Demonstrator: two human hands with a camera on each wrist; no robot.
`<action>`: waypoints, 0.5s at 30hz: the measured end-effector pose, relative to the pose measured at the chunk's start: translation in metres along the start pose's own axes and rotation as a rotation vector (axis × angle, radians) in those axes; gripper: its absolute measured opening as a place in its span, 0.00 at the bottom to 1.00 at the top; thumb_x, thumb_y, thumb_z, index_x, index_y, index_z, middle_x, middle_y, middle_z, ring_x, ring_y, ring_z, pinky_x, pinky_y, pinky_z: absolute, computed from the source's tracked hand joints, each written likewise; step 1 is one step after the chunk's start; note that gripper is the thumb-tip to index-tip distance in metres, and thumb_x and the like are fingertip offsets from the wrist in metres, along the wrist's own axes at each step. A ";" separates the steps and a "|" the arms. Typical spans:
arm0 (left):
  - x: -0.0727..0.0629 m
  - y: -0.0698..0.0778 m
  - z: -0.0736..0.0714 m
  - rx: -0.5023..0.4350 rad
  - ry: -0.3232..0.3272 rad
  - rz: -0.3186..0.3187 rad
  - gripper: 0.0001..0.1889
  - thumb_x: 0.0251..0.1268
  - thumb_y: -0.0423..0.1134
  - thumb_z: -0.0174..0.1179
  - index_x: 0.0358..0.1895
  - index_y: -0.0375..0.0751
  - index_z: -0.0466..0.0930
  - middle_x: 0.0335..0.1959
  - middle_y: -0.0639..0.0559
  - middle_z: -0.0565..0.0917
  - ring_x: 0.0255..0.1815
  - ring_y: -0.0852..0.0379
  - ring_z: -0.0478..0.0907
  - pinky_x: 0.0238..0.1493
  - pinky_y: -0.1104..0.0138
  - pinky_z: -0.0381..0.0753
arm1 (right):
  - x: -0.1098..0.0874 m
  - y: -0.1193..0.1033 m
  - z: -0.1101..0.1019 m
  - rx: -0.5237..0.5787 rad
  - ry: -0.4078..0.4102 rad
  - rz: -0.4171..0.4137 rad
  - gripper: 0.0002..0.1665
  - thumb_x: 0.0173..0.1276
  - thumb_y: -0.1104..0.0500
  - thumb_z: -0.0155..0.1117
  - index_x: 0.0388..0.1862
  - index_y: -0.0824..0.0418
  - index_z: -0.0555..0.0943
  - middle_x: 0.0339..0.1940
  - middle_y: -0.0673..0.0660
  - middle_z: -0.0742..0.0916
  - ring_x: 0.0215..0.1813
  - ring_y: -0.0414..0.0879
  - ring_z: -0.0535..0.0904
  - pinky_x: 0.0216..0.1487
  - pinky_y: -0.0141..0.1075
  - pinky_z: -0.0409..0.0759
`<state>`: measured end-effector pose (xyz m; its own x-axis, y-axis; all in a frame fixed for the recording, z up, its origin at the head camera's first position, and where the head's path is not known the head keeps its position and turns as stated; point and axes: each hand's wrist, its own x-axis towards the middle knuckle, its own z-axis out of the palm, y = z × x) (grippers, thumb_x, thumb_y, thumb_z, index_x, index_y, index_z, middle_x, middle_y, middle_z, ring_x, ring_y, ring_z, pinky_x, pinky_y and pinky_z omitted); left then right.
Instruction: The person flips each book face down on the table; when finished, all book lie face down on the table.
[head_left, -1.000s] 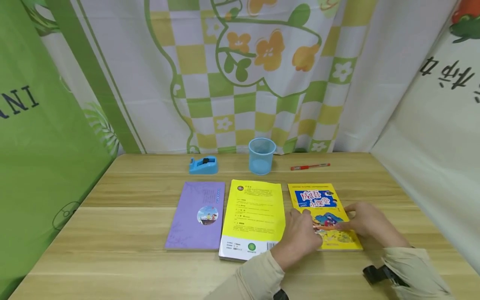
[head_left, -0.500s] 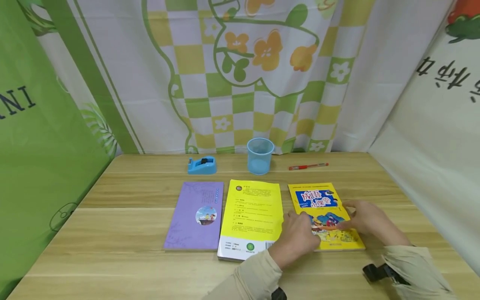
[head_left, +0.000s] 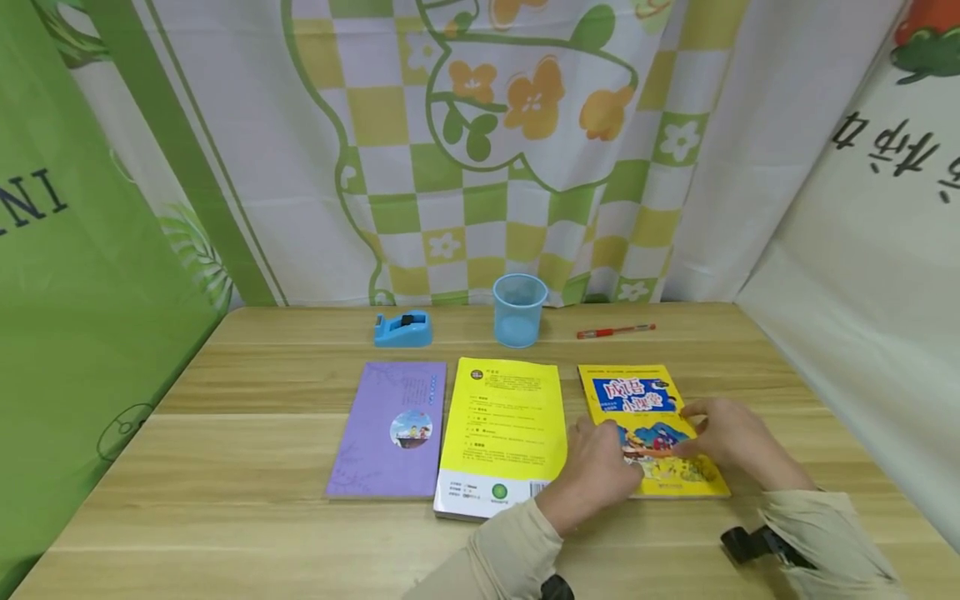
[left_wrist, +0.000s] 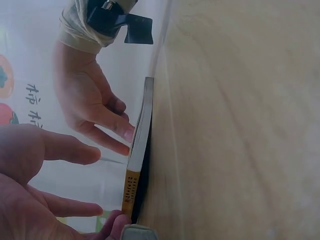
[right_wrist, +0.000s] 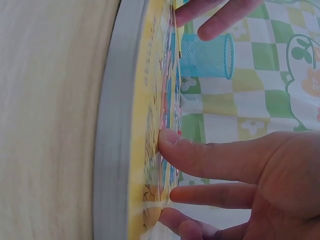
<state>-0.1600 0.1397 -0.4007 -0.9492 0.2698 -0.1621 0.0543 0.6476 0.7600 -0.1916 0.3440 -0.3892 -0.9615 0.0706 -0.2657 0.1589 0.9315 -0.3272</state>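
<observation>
A yellow book (head_left: pixel 667 467) with a blue title panel lies front cover up at the right of the table. At its left edge is my left hand (head_left: pixel 598 468), its lower fingers (left_wrist: pixel 116 224) curled against the spine. In the left wrist view, its thumb and forefinger stretch over the cover. My right hand (head_left: pixel 735 437) holds the opposite edge. Its thumb (right_wrist: pixel 175 142) presses on the cover, while other fingertips reach the edge. A dark shadow lies along the book's underside in the left wrist view.
A thick yellow-and-white book (head_left: pixel 506 425) and a purple book (head_left: pixel 390 429) lie to the left. Behind them are a blue tape dispenser (head_left: pixel 405 330), a blue mesh pen cup (head_left: pixel 517 312) and a red pen (head_left: pixel 617 332). Curtains (head_left: pixel 555 192) hang along the back edge.
The yellow book under my hands has slid slightly to the right, away from the thick book. Both hands keep nearly the same places on it.
</observation>
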 end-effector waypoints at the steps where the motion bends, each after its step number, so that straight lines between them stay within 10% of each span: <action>1: 0.000 0.000 0.000 -0.004 0.003 0.003 0.20 0.52 0.34 0.71 0.49 0.30 0.82 0.44 0.45 0.72 0.41 0.55 0.65 0.36 0.68 0.71 | 0.000 0.000 0.000 -0.001 0.003 -0.007 0.44 0.53 0.50 0.82 0.62 0.74 0.76 0.51 0.75 0.84 0.49 0.66 0.80 0.48 0.58 0.77; 8: 0.000 0.000 -0.003 -0.034 0.013 0.026 0.15 0.49 0.33 0.72 0.40 0.30 0.84 0.41 0.47 0.72 0.39 0.56 0.65 0.34 0.68 0.69 | -0.001 0.000 -0.002 -0.004 0.011 -0.030 0.44 0.51 0.49 0.82 0.61 0.73 0.78 0.49 0.74 0.85 0.47 0.65 0.81 0.47 0.57 0.77; 15: -0.003 0.004 -0.007 -0.028 0.043 0.083 0.25 0.50 0.35 0.72 0.56 0.37 0.84 0.46 0.52 0.74 0.46 0.60 0.66 0.48 0.69 0.71 | -0.001 0.000 -0.007 -0.010 0.007 -0.052 0.42 0.52 0.48 0.82 0.60 0.71 0.80 0.48 0.72 0.86 0.45 0.61 0.82 0.45 0.55 0.77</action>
<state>-0.1594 0.1368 -0.3925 -0.9541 0.2908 -0.0712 0.1253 0.6038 0.7872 -0.1919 0.3467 -0.3823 -0.9698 0.0246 -0.2427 0.1065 0.9377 -0.3308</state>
